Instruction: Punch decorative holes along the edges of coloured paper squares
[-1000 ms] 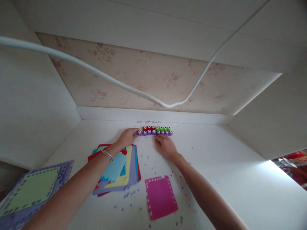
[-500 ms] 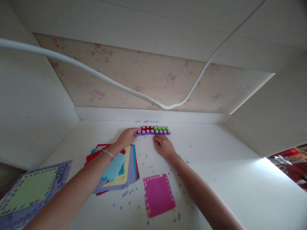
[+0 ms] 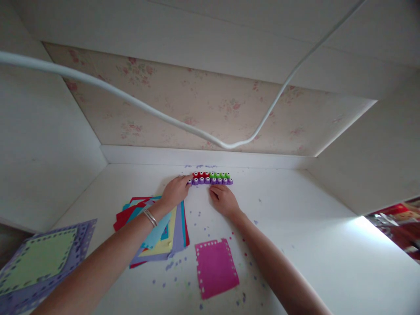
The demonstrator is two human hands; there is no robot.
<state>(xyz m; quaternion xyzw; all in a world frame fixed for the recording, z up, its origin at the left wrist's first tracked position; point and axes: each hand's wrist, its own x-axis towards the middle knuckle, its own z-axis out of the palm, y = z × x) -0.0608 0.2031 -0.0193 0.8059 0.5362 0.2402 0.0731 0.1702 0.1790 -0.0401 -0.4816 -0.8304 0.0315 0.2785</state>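
Observation:
Two tight rows of small pieces stand at the back of the white table, each with a round white, dark-centred top. Red pieces [image 3: 201, 175] and green pieces [image 3: 220, 175] make up the back row; purple pieces [image 3: 213, 180] form the front one. My left hand [image 3: 177, 190], a silver bangle [image 3: 150, 217] at its wrist, is at the rows' left end. Its thumb and fingers close around the leftmost purple piece [image 3: 189, 182], and the fingertips reach the red end. Just in front of the purple row rests my right hand [image 3: 225, 200], fingers curled, nothing visible in them.
Coloured paper sheets [image 3: 179, 232] lie piled under my left forearm. A magenta sheet [image 3: 218, 269] with punched edges lies between my arms; a green punched sheet [image 3: 41, 258] lies on purple paper at left. Punched dots are scattered about. A white cable [image 3: 157, 113] hangs across the view.
My left hand has shifted slightly right, its fingers now reaching behind the leftmost purple piece to the red end. The rows and my right hand look nearly unchanged.

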